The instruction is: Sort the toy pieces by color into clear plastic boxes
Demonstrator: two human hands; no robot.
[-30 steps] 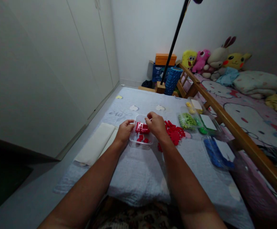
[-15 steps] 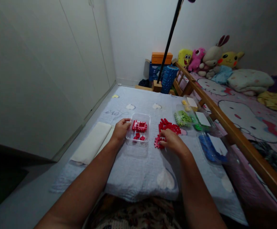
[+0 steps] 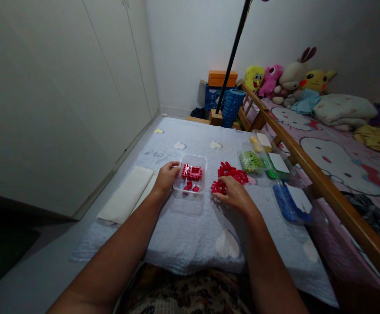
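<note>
A clear plastic box (image 3: 201,159) sits on the light blue quilt (image 3: 190,226) and holds several red toy bricks (image 3: 191,172). My left hand (image 3: 165,177) curls against the box's left wall and steadies it. To the right of the box lies a loose pile of red bricks (image 3: 234,172). My right hand (image 3: 235,194) rests at the near edge of that pile, with its fingers closed on a cluster of red bricks (image 3: 218,187).
Clear boxes with green bricks (image 3: 251,161), blue bricks (image 3: 286,204) and yellow bricks (image 3: 257,141) line the right side beside a wooden bed rail (image 3: 310,174). A folded white cloth (image 3: 126,194) lies left. Plush toys (image 3: 284,78), a black pole (image 3: 231,56) and stacked boxes (image 3: 220,80) stand behind.
My right hand left the clear box, went right to the loose red pile and closed on a cluster of bricks, now lifted slightly towards the box. My left hand stayed.
</note>
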